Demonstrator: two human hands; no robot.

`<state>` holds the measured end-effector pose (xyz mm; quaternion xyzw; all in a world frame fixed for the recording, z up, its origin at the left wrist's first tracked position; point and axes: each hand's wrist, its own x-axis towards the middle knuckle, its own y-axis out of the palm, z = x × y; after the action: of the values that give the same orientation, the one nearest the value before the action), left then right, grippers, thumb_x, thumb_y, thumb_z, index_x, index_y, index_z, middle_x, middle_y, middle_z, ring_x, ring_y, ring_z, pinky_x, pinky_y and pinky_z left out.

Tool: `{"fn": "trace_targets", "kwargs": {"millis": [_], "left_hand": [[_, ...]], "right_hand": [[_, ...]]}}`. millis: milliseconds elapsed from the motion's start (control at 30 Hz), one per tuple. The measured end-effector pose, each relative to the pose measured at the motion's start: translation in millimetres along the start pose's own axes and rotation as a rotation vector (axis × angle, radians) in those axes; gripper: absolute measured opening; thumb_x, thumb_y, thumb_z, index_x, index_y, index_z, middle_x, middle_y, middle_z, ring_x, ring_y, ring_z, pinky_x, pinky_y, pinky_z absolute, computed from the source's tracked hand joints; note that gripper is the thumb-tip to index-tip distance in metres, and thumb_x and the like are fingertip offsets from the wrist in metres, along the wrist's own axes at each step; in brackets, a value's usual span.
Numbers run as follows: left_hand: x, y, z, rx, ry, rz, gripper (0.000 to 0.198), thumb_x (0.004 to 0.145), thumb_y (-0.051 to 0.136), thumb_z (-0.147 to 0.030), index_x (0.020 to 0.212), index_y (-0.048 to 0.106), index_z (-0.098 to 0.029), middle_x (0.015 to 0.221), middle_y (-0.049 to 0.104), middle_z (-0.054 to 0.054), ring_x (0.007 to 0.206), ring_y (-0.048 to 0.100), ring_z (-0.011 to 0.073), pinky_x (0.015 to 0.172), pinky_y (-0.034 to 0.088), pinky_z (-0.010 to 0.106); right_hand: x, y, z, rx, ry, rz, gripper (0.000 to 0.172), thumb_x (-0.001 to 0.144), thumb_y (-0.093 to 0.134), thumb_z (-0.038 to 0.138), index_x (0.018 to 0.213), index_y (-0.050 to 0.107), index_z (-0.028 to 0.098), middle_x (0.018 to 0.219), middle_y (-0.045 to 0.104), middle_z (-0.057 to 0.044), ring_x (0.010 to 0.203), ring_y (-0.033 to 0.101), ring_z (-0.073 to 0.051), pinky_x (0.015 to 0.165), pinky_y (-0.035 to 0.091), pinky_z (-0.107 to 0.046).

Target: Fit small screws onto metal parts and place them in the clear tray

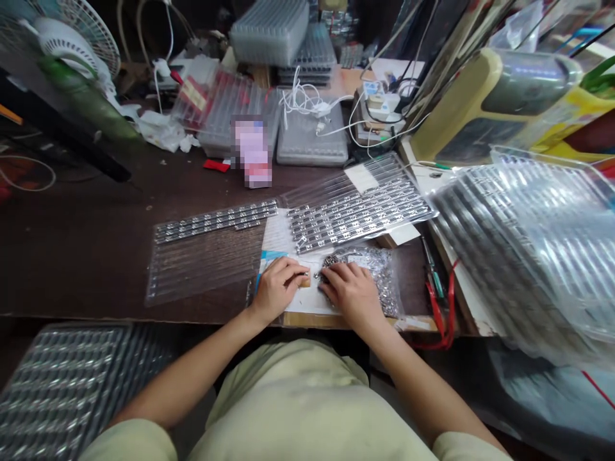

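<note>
My left hand [277, 288] rests on a white sheet of paper [307, 301], with a small metal part [303, 274] pinched at its fingertips. My right hand [350, 294] lies close by, its fingers over the edge of a clear plastic bag [379, 275] of loose metal parts. Whether those fingers hold a piece is hidden. Beyond the hands, a clear plastic tray [358, 205] carries rows of similar metal parts. To the left, another clear tray [202, 262] has one filled strip [216, 221] along its far side.
A tall stack of filled clear trays [523, 250] leans in at the right, beside a slim tool with a red cord [435, 275]. Further clear trays [307, 131], a white power strip with cables [379, 109] and a fan [72, 41] stand behind. Another filled tray [72, 390] sits low at lower left.
</note>
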<state>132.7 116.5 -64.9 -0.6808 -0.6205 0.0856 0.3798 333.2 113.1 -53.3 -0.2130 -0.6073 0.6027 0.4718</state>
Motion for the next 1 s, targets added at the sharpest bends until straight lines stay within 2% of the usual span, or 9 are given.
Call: {"fn": "trace_targets", "kwargs": {"millis": [133, 233, 333, 500, 600, 667, 800, 933, 1000], "left_hand": [[-5, -6.0, 2, 0.005, -0.020, -0.031, 0.013, 0.088, 0.058, -0.023, 0.094, 0.069, -0.021, 0.089, 0.065, 0.005, 0.087, 0.061, 0.0168, 0.078, 0.050, 0.030], [-8, -13.5, 6, 0.023, -0.046, -0.052, 0.013, 0.087, 0.058, -0.024, 0.095, 0.068, -0.021, 0.092, 0.065, 0.005, 0.088, 0.062, 0.0168, 0.080, 0.050, 0.030], [-1, -26.3, 14, 0.065, -0.058, -0.053, 0.014, 0.087, 0.057, -0.024, 0.096, 0.068, -0.021, 0.093, 0.065, 0.005, 0.088, 0.062, 0.0166, 0.080, 0.050, 0.029], [48, -52.5, 44, 0.270, -0.072, -0.073, 0.015, 0.087, 0.057, -0.026, 0.096, 0.068, -0.020, 0.098, 0.066, 0.004, 0.088, 0.061, 0.0176, 0.079, 0.047, 0.030], [79, -58.5, 65, 0.458, -0.098, -0.045, 0.014, 0.086, 0.060, -0.028, 0.093, 0.069, -0.021, 0.096, 0.067, 0.004, 0.092, 0.059, 0.0218, 0.082, 0.044, 0.035], [89, -58.2, 76, 0.543, -0.107, -0.010, 0.013, 0.084, 0.061, -0.030, 0.089, 0.071, -0.023, 0.094, 0.068, 0.005, 0.094, 0.057, 0.0242, 0.083, 0.041, 0.038], [86, -59.2, 88, 0.583, -0.118, -0.005, 0.018, 0.087, 0.057, -0.033, 0.088, 0.073, -0.023, 0.093, 0.066, 0.006, 0.091, 0.055, 0.0242, 0.081, 0.039, 0.038], [76, -66.5, 94, 0.582, -0.135, -0.025, 0.021, 0.088, 0.054, -0.032, 0.088, 0.073, -0.022, 0.092, 0.066, 0.006, 0.090, 0.055, 0.0236, 0.080, 0.039, 0.037], [74, -69.9, 95, 0.575, -0.143, -0.023, 0.020, 0.087, 0.055, -0.031, 0.088, 0.073, -0.023, 0.093, 0.067, 0.006, 0.091, 0.056, 0.0238, 0.082, 0.039, 0.037]], "right_hand": [[4, 15, 6, -0.050, 0.043, 0.010, 0.014, 0.089, 0.059, 0.030, 0.098, 0.066, 0.023, 0.094, 0.066, -0.006, 0.083, 0.051, -0.022, 0.070, 0.035, -0.034], [4, 16, 4, -0.050, 0.054, 0.011, 0.012, 0.090, 0.057, 0.030, 0.093, 0.066, 0.022, 0.089, 0.065, -0.006, 0.081, 0.050, -0.021, 0.068, 0.033, -0.033], [5, 16, 4, -0.067, 0.052, 0.011, 0.014, 0.090, 0.056, 0.027, 0.084, 0.066, 0.020, 0.082, 0.064, -0.006, 0.077, 0.049, -0.021, 0.066, 0.032, -0.033], [5, 18, 3, -0.045, 0.006, 0.025, 0.012, 0.090, 0.055, 0.022, 0.086, 0.066, 0.019, 0.081, 0.064, -0.005, 0.075, 0.051, -0.019, 0.066, 0.037, -0.031], [3, 15, 1, 0.052, 0.004, 0.035, 0.015, 0.091, 0.052, 0.015, 0.095, 0.066, 0.019, 0.091, 0.065, -0.005, 0.080, 0.054, -0.018, 0.069, 0.040, -0.028], [0, 13, 0, 0.128, 0.006, 0.042, 0.020, 0.091, 0.049, 0.011, 0.098, 0.066, 0.019, 0.098, 0.065, -0.005, 0.085, 0.054, -0.017, 0.073, 0.042, -0.026], [-1, 12, -2, 0.166, -0.025, 0.075, 0.021, 0.091, 0.048, 0.011, 0.095, 0.067, 0.020, 0.099, 0.066, -0.004, 0.086, 0.053, -0.017, 0.075, 0.043, -0.027], [2, 14, -2, 0.037, -0.006, 0.077, 0.019, 0.091, 0.052, 0.019, 0.104, 0.066, 0.019, 0.094, 0.067, -0.006, 0.084, 0.052, -0.020, 0.072, 0.040, -0.031], [5, 16, -1, -0.036, 0.006, 0.094, 0.015, 0.090, 0.055, 0.021, 0.099, 0.067, 0.019, 0.088, 0.066, -0.006, 0.081, 0.051, -0.020, 0.069, 0.037, -0.031]]}}
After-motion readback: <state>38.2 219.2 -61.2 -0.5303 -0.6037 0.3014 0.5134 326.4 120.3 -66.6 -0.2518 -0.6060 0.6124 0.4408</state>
